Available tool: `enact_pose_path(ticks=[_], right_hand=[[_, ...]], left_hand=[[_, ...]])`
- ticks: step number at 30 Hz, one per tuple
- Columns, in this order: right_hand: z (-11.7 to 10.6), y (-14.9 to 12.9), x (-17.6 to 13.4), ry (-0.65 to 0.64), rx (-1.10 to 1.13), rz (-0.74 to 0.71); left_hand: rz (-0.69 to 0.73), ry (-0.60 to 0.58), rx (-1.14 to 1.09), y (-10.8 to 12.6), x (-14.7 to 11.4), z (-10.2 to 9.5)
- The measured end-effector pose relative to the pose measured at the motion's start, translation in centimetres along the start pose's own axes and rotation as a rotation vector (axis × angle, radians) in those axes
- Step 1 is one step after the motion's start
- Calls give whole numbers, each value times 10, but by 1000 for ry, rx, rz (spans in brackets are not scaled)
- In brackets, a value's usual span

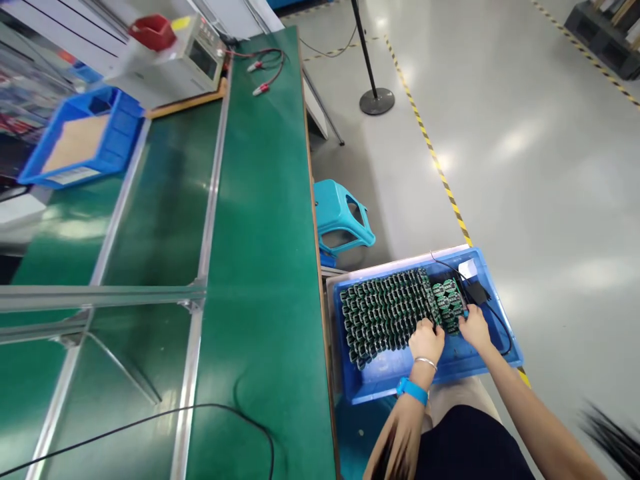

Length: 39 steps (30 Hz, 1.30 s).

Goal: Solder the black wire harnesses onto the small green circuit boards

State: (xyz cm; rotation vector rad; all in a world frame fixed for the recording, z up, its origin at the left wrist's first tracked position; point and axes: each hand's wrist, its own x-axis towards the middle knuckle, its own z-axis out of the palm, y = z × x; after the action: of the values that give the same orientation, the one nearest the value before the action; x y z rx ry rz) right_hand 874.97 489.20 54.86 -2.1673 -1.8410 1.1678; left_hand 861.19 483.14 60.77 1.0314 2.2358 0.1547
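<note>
A blue plastic tray [385, 390] holds rows of green circuit boards [385, 310] standing tightly packed on edge. To their right, a small panel of circuit boards [449, 300] lies face up, its round-cornered sections showing. My left hand [427, 340] is closed at the panel's near left edge, beside the packed rows; its wrist carries a bracelet and a blue band. At the panel's right edge my right hand [474, 328] is closed, with a bit of blue by its fingertips. The exact contact of the fingers is partly hidden.
Inside the tray's right end lie a black box with a cable [477, 293] and a white paper piece [468, 269]. A green workbench [265, 267] runs along the left, with a turquoise stool [340, 213] by its edge. A stand base [377, 101] stands on the floor.
</note>
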Motion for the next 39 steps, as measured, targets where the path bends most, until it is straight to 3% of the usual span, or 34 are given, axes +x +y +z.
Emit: enact_pose_path(ticks=[10,17,20,23,25,29,39], right_hand=[[25,-47,5,-177,74,-346],[-7,-48,3,-155,120,-384],[-25,-64,-23,-180,131,-431],[-43,-77,-57,-314,165,-534],[-57,-78,-74,-379,185,-553],[-76,-66,-81,-366,168,-497],[-63,-66,-86,-447,93,-560]], left_hand=[[46,-6,-263,-15,0,-3],[13,0,-670,-13,2,-3],[0,-27,-936,-7,0,-6],[-35,-54,-1178,-8,-9,-11],[-84,-54,-1295,-15,-17,-16],[-181,-83,-1444,-33,-32,-27],[-194,-225,-1508,-42,-48,-40]])
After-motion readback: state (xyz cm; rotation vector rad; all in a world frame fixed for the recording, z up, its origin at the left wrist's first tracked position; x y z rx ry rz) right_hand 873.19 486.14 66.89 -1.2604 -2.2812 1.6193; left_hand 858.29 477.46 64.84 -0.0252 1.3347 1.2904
